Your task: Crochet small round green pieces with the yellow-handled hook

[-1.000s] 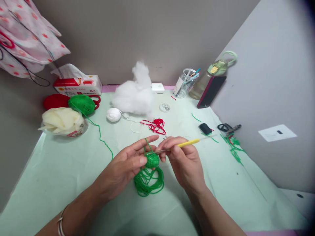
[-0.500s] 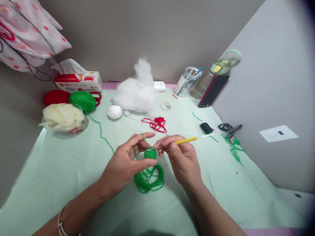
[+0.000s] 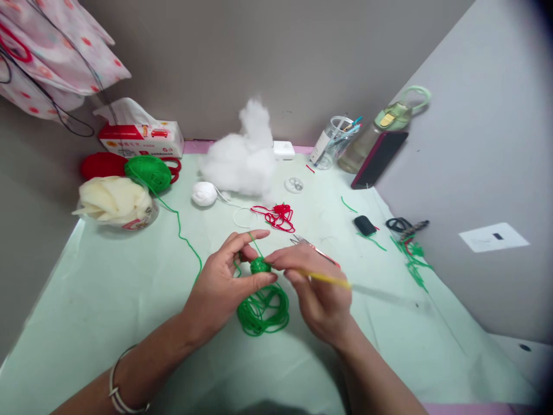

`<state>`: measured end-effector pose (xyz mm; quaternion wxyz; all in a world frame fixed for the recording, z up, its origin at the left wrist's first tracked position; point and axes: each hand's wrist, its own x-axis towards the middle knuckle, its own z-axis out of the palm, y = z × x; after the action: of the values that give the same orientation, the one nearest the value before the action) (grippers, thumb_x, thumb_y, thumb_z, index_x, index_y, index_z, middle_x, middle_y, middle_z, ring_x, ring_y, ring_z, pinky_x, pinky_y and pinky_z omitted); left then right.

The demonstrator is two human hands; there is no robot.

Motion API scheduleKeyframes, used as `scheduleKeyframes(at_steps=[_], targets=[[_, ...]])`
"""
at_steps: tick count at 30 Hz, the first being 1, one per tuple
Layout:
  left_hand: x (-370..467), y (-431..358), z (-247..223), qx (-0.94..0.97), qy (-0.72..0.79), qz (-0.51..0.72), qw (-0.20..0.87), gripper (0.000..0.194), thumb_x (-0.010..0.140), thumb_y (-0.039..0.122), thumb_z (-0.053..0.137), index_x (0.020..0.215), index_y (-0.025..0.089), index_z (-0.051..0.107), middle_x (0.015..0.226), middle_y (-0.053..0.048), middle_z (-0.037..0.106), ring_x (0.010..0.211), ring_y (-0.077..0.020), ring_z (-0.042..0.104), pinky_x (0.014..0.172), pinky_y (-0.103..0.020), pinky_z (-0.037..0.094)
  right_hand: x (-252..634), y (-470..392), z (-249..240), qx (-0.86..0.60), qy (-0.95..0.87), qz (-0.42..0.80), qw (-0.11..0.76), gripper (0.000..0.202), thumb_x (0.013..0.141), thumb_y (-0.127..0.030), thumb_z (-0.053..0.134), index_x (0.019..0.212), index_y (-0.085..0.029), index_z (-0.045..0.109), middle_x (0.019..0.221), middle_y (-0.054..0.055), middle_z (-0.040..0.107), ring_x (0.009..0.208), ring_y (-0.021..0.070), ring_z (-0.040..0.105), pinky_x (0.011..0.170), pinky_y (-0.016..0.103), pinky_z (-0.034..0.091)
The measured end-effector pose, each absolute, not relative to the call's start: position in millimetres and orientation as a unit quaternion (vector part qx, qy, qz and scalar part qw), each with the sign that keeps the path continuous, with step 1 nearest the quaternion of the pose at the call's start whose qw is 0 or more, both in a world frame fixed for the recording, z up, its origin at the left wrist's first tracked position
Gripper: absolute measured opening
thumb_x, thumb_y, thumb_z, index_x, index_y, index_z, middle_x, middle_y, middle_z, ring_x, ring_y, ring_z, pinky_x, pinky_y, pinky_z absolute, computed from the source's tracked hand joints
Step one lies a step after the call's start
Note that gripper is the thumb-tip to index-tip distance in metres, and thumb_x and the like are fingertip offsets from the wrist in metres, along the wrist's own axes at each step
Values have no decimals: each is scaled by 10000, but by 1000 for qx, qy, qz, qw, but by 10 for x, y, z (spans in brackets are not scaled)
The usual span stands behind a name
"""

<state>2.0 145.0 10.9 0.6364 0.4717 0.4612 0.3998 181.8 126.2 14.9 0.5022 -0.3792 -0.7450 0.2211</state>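
My left hand point(image 3: 233, 265) pinches a small green crochet piece point(image 3: 260, 265) between thumb and fingers, and a strand of green yarn runs up over its raised index finger. My right hand point(image 3: 319, 288) is closed on a crochet hook with a yellow handle point(image 3: 330, 280); the hook's far end is smeared by motion. The right fingertips touch the piece's right side, hiding the hook's working tip. Below both hands lies a loose coil of green yarn point(image 3: 263, 314) on the table. Just beyond the right hand, a pair of scissors point(image 3: 317, 251) shows partly.
Red tangled yarn point(image 3: 280, 218), a white yarn ball point(image 3: 204, 194) and fluffy white stuffing point(image 3: 237, 161) lie ahead. At the left stand a green yarn ball point(image 3: 149, 173) and a tissue pack point(image 3: 140, 138). A jar of pens point(image 3: 332, 144), bottle point(image 3: 371, 138) and phone point(image 3: 380, 160) stand at right.
My right hand has turned, swinging the hook's handle end from up-right to down-right. The scissors behind it have come into view. My left hand still holds the green crochet piece.
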Motion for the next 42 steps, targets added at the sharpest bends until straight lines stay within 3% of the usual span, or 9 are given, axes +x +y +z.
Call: scheduleKeyframes(at_steps=[5, 11, 14, 17, 21, 26, 35, 42], targets=[[149, 1310, 133, 401, 505, 437, 627, 563, 778, 297, 874, 1313, 301, 698, 958, 17, 518, 927, -178, 548, 838, -299, 463, 1729, 1205, 107, -376, -823, -94, 415, 202, 974, -79, 594, 1083, -189, 722, 1038, 126, 781, 967, 222, 740, 799, 338, 643], [87, 1300, 256, 272, 341, 395, 808, 594, 802, 341, 884, 1365, 312, 698, 1025, -2, 577, 960, -165, 604, 855, -254, 510, 1773, 1123, 146, -357, -796, -144, 467, 216, 885, -42, 732, 1010, -216, 752, 994, 67, 736, 931, 189, 730, 741, 289, 676], [19, 1361, 304, 225, 278, 356, 864, 572, 811, 366, 878, 1350, 248, 725, 974, -7, 592, 895, -142, 597, 825, -226, 512, 1820, 1093, 165, -327, -803, -106, 487, 229, 861, -31, 756, 1036, -179, 753, 1065, 72, 724, 991, 187, 728, 772, 271, 688], [-2, 1387, 309, 215, 253, 357, 873, 558, 823, 324, 877, 1355, 253, 725, 949, 1, 614, 858, -119, 593, 784, -195, 498, 1830, 1090, 154, -323, -800, -34, 505, 220, 925, -54, 689, 1116, -143, 751, 1109, 90, 740, 1052, 197, 735, 838, 294, 680], [3, 1386, 299, 212, 245, 351, 879, 557, 832, 265, 872, 1364, 310, 714, 1099, -9, 656, 961, -143, 625, 859, -235, 499, 1785, 1126, 126, -331, -719, 92, 604, 296, 1026, -144, 576, 1260, -218, 742, 1104, 84, 779, 965, 202, 763, 767, 338, 667], [-14, 1406, 308, 240, 279, 356, 859, 605, 806, 282, 886, 1381, 310, 700, 1066, -7, 632, 981, -162, 594, 865, -262, 470, 1738, 1180, 157, -356, -628, 258, 642, 213, 1019, -247, 638, 1151, -311, 793, 990, 35, 817, 908, 200, 763, 743, 345, 648], [-6, 1453, 271, 290, 322, 429, 793, 658, 732, 172, 906, 1344, 335, 726, 969, 4, 578, 926, -150, 538, 822, -247, 471, 1734, 1204, 159, -377, -584, 293, 656, 168, 1014, -288, 648, 1058, -294, 810, 904, 39, 813, 842, 215, 740, 717, 382, 622], [-64, 1482, 277, 262, 283, 387, 838, 503, 836, 296, 775, 1337, 262, 742, 952, -15, 599, 783, -131, 545, 716, -238, 476, 1832, 1242, 176, -369, -571, 386, 623, 152, 1005, -298, 660, 1028, -274, 808, 874, 41, 781, 765, 187, 721, 687, 348, 609]])
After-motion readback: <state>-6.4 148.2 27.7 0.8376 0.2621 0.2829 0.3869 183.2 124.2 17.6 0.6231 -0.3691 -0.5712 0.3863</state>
